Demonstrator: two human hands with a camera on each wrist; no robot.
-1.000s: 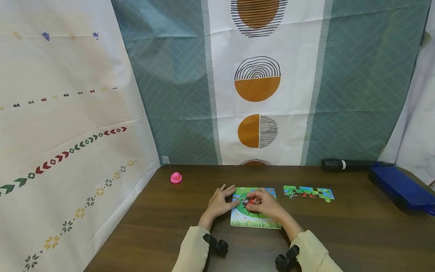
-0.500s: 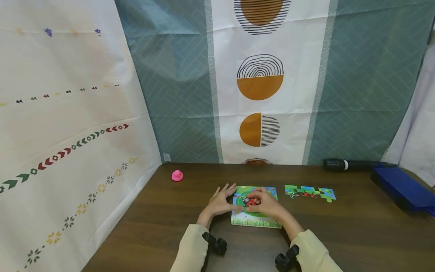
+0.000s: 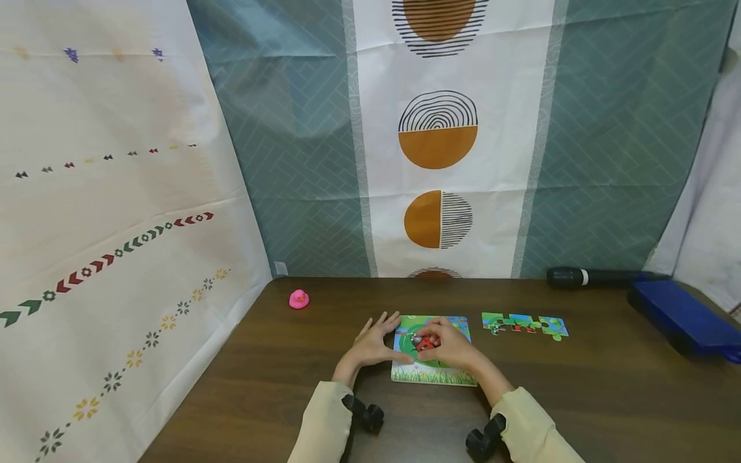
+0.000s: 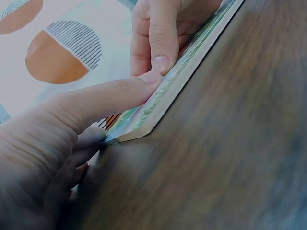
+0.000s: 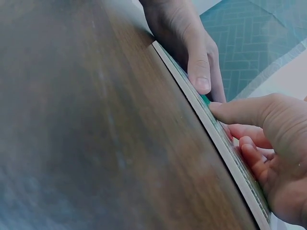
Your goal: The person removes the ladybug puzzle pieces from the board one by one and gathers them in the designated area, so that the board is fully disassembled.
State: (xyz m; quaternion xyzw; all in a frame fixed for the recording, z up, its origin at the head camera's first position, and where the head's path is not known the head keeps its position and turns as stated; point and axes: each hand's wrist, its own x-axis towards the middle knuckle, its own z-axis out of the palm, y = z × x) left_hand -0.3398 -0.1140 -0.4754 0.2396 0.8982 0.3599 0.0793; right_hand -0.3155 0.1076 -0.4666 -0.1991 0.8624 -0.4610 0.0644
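Left wrist: flat, round-cornered board [image 4: 152, 106]

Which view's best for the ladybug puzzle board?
Head: it shows the puzzle board from above, picture readable, though the left hand and right hand cover parts. Left wrist shows a near corner and edge, face steeply foreshortened; right wrist mostly the near edge, face a thin strip.

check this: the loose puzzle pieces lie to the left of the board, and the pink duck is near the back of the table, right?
Not the side: the head view shows the loose puzzle pieces right of the board. The pink duck is near the back of the table.
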